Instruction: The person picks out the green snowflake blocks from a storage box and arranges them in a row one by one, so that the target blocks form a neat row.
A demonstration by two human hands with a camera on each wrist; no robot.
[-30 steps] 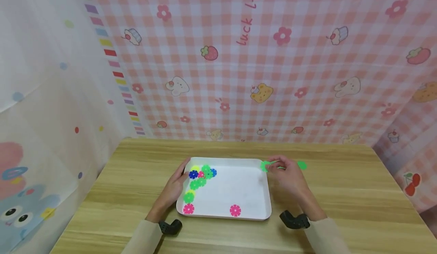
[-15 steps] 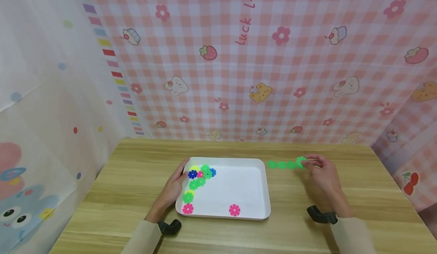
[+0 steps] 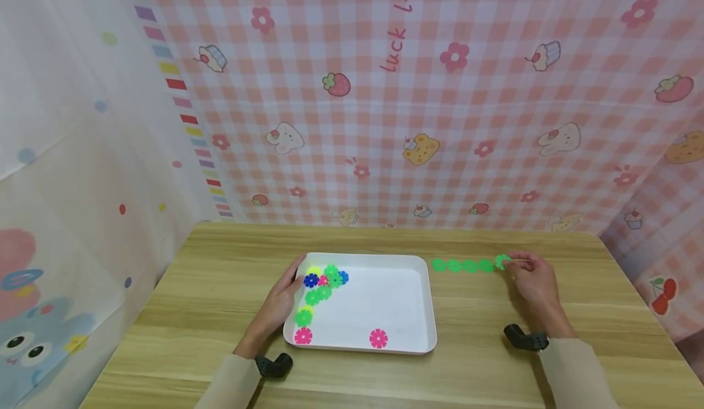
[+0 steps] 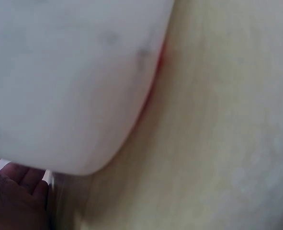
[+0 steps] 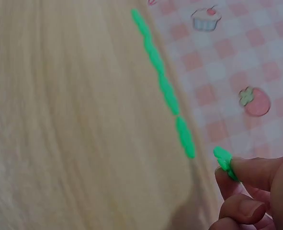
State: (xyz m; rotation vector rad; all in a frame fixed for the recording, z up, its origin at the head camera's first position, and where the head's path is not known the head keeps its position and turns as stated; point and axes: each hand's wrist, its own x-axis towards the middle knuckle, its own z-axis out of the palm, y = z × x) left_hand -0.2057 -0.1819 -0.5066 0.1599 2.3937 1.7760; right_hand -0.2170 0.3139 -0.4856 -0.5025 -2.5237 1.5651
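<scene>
My left hand (image 3: pixel 282 296) grips the left side of a white tray (image 3: pixel 363 349), thumb over the rim. In the left wrist view the tray's pale wall (image 4: pixel 74 105) fills the upper left, with some of that hand's fingers (image 4: pixel 24 177) at its lower edge. My right hand (image 3: pixel 535 279) pinches a green notched plastic disc (image 5: pixel 223 158) between thumb and forefinger. This held disc is just above the table, past the right end of a row of several green discs (image 3: pixel 470 266). The row lies flat, right of the tray's far corner.
Inside the tray, green, yellow, blue and pink discs cluster at the left, including a dark blue disc (image 3: pixel 311 280). A lone pink disc (image 3: pixel 378 338) lies near its front wall. Behind the wooden table (image 3: pixel 495 372) hangs a checked cloth (image 3: pixel 385 128).
My right hand has moved right from the tray's far right corner, carrying a green disc along the row to its end. My left hand and the tray have stayed put.
</scene>
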